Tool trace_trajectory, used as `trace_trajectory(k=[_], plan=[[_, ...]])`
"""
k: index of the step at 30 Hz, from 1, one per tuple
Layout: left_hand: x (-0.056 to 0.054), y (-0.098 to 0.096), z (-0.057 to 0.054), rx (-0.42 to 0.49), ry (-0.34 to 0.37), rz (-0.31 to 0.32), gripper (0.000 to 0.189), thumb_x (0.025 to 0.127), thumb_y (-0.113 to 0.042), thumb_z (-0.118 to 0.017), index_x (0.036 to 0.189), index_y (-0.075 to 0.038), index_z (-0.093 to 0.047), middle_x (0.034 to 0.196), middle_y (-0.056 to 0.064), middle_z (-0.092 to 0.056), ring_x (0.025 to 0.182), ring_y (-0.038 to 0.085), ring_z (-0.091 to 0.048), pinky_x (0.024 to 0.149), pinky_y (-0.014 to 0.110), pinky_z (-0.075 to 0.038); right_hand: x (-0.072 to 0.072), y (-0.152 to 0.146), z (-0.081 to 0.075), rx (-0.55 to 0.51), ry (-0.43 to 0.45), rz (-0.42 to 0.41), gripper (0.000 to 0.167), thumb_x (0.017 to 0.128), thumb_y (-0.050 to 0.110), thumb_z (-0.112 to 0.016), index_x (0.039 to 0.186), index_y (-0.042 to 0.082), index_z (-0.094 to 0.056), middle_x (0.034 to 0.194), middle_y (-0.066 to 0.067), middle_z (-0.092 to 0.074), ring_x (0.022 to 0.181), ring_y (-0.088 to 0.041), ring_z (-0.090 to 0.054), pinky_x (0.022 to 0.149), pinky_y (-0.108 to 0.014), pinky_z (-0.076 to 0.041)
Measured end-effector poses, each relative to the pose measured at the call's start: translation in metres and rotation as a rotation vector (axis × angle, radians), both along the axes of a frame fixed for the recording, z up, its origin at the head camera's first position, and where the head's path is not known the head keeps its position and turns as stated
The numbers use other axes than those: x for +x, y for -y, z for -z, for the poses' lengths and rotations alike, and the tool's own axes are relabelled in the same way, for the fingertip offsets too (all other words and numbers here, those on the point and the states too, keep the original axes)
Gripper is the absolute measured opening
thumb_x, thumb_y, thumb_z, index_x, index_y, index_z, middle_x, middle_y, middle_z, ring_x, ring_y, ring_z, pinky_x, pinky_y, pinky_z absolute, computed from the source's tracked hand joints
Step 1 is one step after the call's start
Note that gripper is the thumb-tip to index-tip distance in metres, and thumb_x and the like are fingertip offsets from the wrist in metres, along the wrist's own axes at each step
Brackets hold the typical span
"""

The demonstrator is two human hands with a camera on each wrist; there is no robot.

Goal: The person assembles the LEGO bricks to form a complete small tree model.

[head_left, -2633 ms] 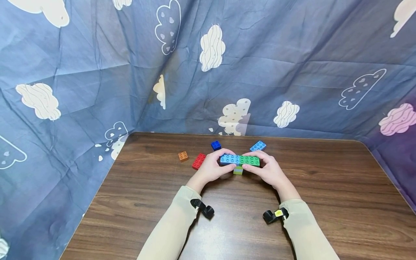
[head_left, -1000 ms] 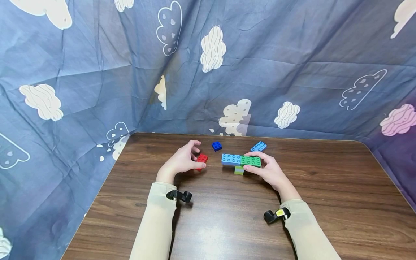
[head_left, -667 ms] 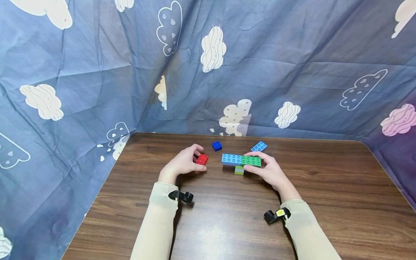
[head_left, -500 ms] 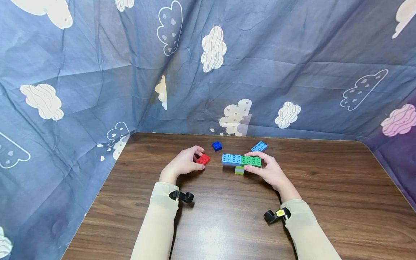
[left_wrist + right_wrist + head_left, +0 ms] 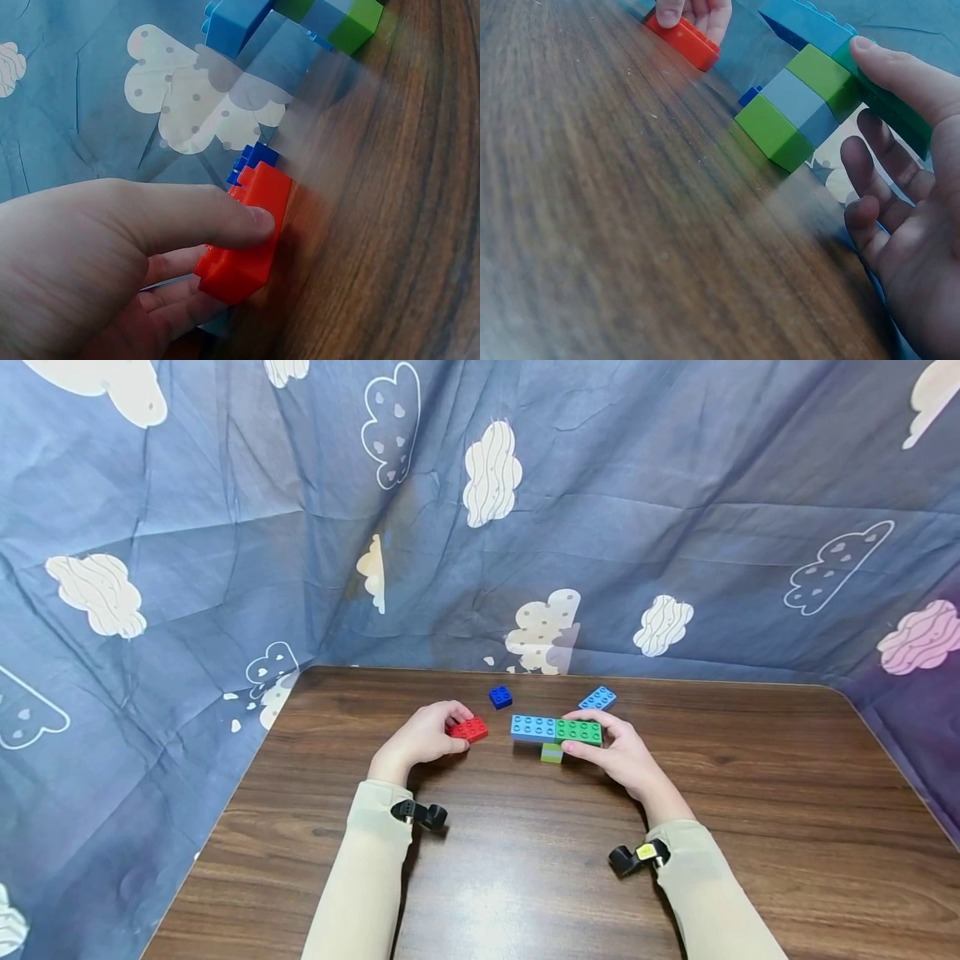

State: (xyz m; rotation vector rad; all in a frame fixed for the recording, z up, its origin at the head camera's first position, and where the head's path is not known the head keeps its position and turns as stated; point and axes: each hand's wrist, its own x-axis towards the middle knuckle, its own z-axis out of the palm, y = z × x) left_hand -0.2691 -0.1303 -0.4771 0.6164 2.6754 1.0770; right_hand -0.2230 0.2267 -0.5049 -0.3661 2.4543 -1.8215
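Observation:
My left hand pinches a red toy building brick between thumb and fingers, low at the tabletop. In the left wrist view the thumb lies along the brick's side, its studs facing away. To the right, my right hand grips the green brick at the top of a small T-shaped build. A light blue brick sits end to end with it. Below them, a column of lime and grey-blue bricks shows in the right wrist view. The right thumb presses the green brick's near side.
Behind the build lie a small dark blue brick and a loose light blue brick. The brown wooden table ends at a blue cloth backdrop. My left hand hides the spot where an orange brick lay.
My left hand has let go of the light blue brick, moved left and taken hold of the red brick, which has turned and shifted slightly right. The right hand stays on the green brick.

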Motion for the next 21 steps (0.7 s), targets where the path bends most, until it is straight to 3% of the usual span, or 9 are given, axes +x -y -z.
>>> trace_trajectory(k=[12, 21], plan=[[0.0007, -0.0013, -0.0005, -0.019, -0.04, -0.005, 0.032, 0.093, -0.009, -0.086, 0.121, -0.01, -0.072, 0.113, 0.005, -0.074, 0.105, 0.023, -0.068, 0.101, 0.045, -0.056, -0.0011, 0.0013, -0.0011, -0.035, 0.026, -0.023, 0.047, 0.097, 0.02, -0.086, 0.14, 0.009, -0.07, 0.141, -0.016, -0.063, 0.109, -0.018, -0.068, 0.089, -0.027, -0.058], [0.0027, 0.0002, -0.0069, 0.013, -0.061, 0.018, 0.031, 0.095, -0.01, -0.081, 0.125, -0.013, -0.073, 0.118, 0.006, -0.074, 0.108, 0.024, -0.068, 0.102, 0.046, -0.056, -0.0019, 0.0005, 0.0012, -0.053, 0.08, -0.056, 0.048, 0.1, 0.018, -0.083, 0.143, 0.007, -0.066, 0.137, -0.018, -0.065, 0.108, -0.018, -0.07, 0.089, -0.028, -0.059]])
